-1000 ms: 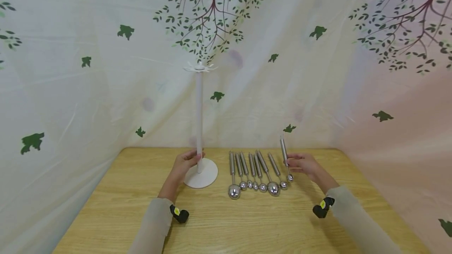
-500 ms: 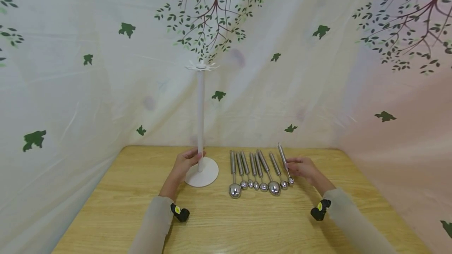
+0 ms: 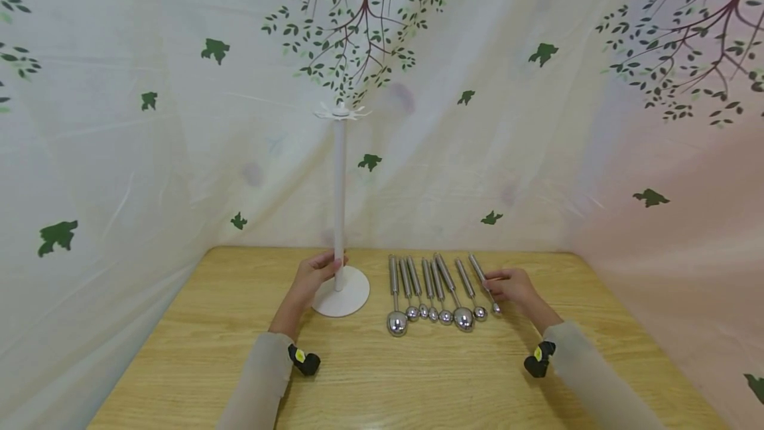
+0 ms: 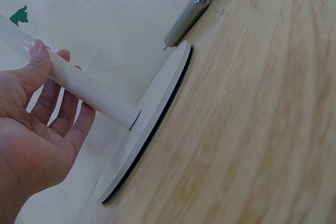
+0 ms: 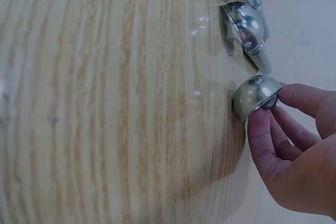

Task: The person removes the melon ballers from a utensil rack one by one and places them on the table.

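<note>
A white stand [image 3: 339, 184] rises upright from a round base, with a ring of small hooks [image 3: 341, 112] at its top. My left hand [image 3: 313, 276] grips its pole just above the base, thumb on one side and fingers behind. At the right end of a row, my right hand [image 3: 512, 286] pinches a metal melon baller [image 3: 477, 268] between thumb and fingers. In the right wrist view its round bowl [image 5: 256, 97] faces the camera, low over the wood; the handle is mostly hidden behind it.
Several more melon ballers lie side by side, handles pointing away; two have larger bowls, a left one [image 3: 396, 322] and a right one [image 3: 463, 318]. The wooden table [image 3: 382, 383] ends at a hanging cloth [image 3: 286, 184] printed with leaves.
My right hand has lowered the melon baller's handle end toward the table, from nearly upright to a low slant in line with the row. The left hand has stayed on the stand.
</note>
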A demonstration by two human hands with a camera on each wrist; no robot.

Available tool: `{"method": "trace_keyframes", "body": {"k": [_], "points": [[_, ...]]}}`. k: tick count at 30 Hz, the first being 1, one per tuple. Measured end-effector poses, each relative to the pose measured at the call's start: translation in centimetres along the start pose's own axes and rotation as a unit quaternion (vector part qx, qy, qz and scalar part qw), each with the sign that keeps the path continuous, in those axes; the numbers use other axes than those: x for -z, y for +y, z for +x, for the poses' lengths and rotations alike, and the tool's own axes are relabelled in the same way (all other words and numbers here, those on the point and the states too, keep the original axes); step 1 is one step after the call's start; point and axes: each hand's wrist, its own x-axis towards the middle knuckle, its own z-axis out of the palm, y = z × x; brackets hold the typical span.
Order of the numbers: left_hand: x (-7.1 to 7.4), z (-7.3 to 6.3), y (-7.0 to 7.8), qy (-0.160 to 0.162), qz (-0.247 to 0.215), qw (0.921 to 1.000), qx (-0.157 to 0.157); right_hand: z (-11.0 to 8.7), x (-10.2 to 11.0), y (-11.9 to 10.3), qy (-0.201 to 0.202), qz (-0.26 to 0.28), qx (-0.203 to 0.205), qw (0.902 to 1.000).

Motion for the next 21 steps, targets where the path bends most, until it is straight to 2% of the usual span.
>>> {"method": "trace_keyframes", "body": {"k": [5,21], "points": [[0.0,0.0,0.0,-0.003,0.002,1.0,-0.003,0.0,-0.1,0.2,0.019,-0.006,-0.002,0.9998],[0.1,0.1,-0.3,-0.004,-0.004,0.9999,-0.016,-0.1,-0.4,1.1,0.038,-0.045,0.038,0.9975]]}}
